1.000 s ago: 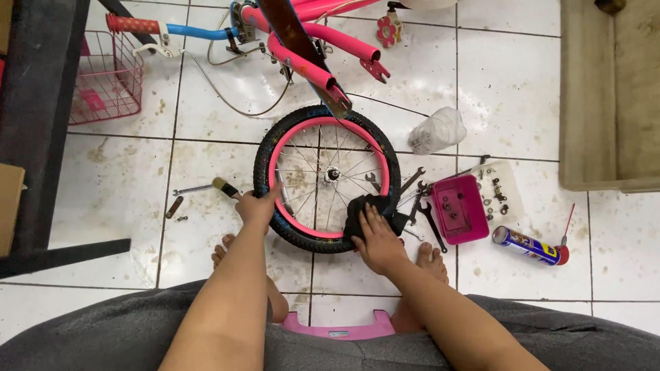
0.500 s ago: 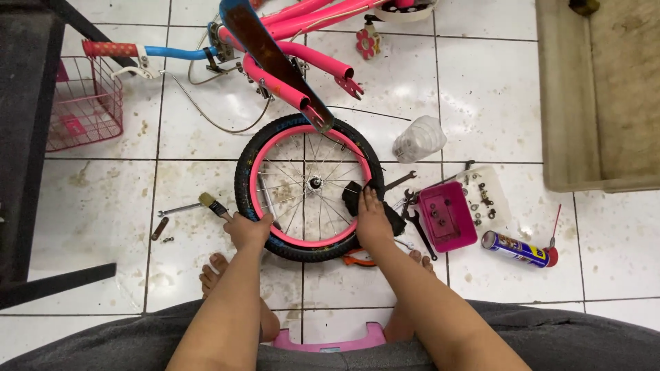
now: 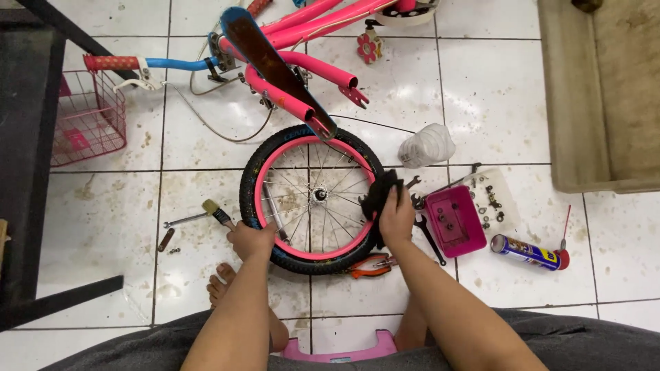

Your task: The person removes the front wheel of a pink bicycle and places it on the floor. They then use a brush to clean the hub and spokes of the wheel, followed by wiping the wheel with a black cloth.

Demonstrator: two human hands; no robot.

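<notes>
Stained white floor tiles (image 3: 481,89) under bicycle wheel (image 3: 313,198)

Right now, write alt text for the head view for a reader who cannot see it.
A person's left hand steadies a small pink-rimmed bicycle wheel lying on a tiled floor while the right hand presses a black cloth to its rim. Wrenches, a pink tray and a spray can lie alongside.

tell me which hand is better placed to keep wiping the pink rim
The right hand: it already presses the black rag against the pink rim on the wheel's right side. The left hand holds the tyre at the lower left, steadying the wheel, with no cloth in its grip.
</notes>
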